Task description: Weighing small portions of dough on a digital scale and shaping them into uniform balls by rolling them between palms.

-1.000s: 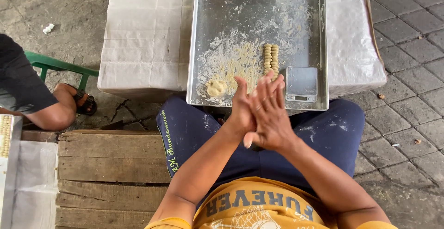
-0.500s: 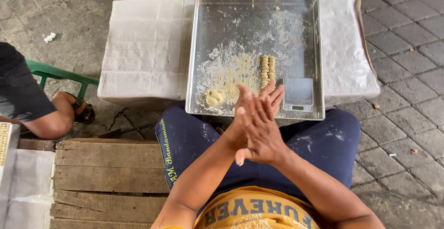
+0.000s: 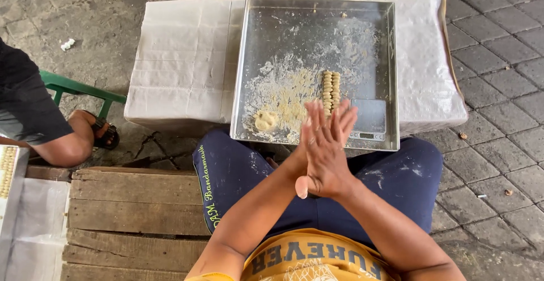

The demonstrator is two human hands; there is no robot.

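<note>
The right hand [image 3: 326, 159] lies flat over the left hand [image 3: 303, 159], palms pressed together with fingers straight, above the near edge of a square metal tray [image 3: 249, 60]; whether anything sits between the palms cannot be seen. The tray rests on a paper-covered tabletop [image 3: 175, 54]. In it lie a floury dough lump [image 3: 265, 120], a double row of small dough pieces [image 3: 330, 91] and a small digital scale [image 3: 369, 119].
</note>
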